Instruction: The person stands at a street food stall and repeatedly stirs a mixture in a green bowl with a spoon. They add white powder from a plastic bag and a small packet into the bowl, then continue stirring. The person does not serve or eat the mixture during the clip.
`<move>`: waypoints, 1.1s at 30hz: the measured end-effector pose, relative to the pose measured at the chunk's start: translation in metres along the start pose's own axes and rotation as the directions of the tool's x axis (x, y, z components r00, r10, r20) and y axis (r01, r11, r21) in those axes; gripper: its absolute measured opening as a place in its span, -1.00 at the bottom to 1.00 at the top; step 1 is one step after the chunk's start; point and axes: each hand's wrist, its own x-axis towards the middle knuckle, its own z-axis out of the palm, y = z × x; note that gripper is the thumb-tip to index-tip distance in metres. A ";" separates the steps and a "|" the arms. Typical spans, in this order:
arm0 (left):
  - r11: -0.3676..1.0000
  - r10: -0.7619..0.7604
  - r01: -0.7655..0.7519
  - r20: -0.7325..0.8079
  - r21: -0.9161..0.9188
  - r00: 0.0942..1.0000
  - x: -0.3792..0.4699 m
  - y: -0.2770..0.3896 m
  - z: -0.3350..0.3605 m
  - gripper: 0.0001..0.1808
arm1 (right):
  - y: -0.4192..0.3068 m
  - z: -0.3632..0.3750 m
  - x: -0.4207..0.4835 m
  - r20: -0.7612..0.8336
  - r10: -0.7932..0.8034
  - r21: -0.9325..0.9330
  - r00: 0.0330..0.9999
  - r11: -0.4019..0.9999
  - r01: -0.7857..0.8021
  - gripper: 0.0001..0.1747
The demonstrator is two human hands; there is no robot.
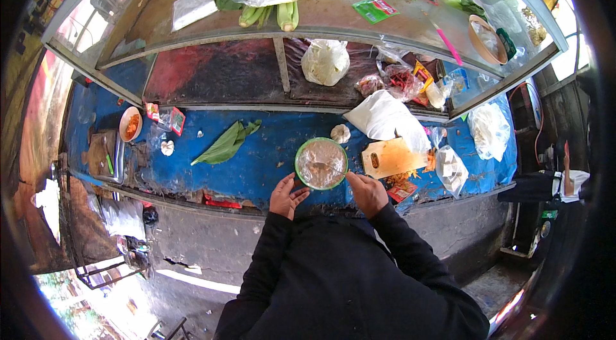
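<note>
A green-rimmed bowl (321, 163) with a pale brownish, bubbly mixture stands before me on the blue table covering. At its lower left edge is my left hand (288, 196), fingers apart, fingertips at the rim. My right hand (367, 194) is closed on a thin utensil whose tip dips into the mixture. A garlic bulb (340, 133) lies just behind the bowl. Right of it are an orange-stained cutting board (392, 158) and a filled white bag (387, 116). Orange shreds and a red packet (402, 191) lie near my right hand. A green leaf (227, 143) rests to the left.
A framed glass case with leafy greens (288, 15) and a pink-handled knife (448, 45) stands across the back. Farther left are a bowl of orange food (130, 124) and a metal tray (118, 162). Bags of white pieces (452, 170) lie right. Another person stands at the far right.
</note>
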 end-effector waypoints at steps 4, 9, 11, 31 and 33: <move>1.000 0.001 -0.001 0.005 0.008 1.000 -0.002 0.001 -0.002 -0.58 | -0.004 -0.013 0.013 0.036 0.038 -0.001 0.999 0.999 -0.038 -0.79; 1.000 0.017 -0.017 0.006 0.005 1.000 -0.004 0.001 -0.004 -0.58 | -0.007 -0.006 0.031 0.079 0.087 -0.013 0.993 0.996 -0.086 -0.91; 1.000 0.010 -0.010 0.012 0.005 1.000 -0.003 0.000 -0.005 -0.58 | -0.007 0.005 0.036 0.035 0.113 -0.016 0.993 0.993 -0.113 -0.94; 0.999 0.033 -0.033 -0.051 -0.001 0.998 -0.004 0.005 -0.002 -0.62 | 0.054 0.023 0.023 0.224 0.661 0.658 0.716 0.440 -0.612 -0.82; 1.000 0.030 -0.030 -0.068 0.004 0.997 -0.004 0.005 -0.002 -0.62 | 0.054 0.019 0.016 0.172 0.592 0.653 0.787 0.530 -0.541 -0.79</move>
